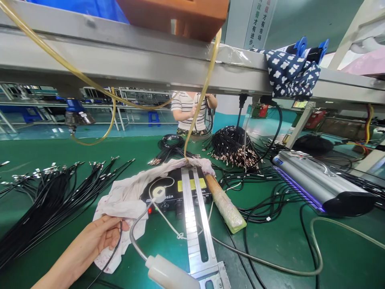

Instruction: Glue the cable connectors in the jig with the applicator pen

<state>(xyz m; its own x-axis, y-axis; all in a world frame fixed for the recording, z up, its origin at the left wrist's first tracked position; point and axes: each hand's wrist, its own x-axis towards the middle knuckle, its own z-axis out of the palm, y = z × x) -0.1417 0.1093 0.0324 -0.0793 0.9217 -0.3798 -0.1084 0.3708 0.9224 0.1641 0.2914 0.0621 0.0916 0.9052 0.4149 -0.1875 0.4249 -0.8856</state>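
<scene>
My left hand is closed, thumb against fingers, around a thin black cable. The cable's upper end is at the fingertips, beside the hanging edge of a stained white cloth; the hand touches this cloth. The cloth drapes over a black control box with a lit red light. In front of the box lies a slotted metal fixture. A white cylindrical handle with a bent metal tube rests near the bottom edge. My right hand is out of view.
Bundled black cables lie at left, with a large coil at the back. A wrapped wooden handle lies right of the box. At right sits a silver lamp glowing violet. A shelf beam crosses overhead; a person stands beyond.
</scene>
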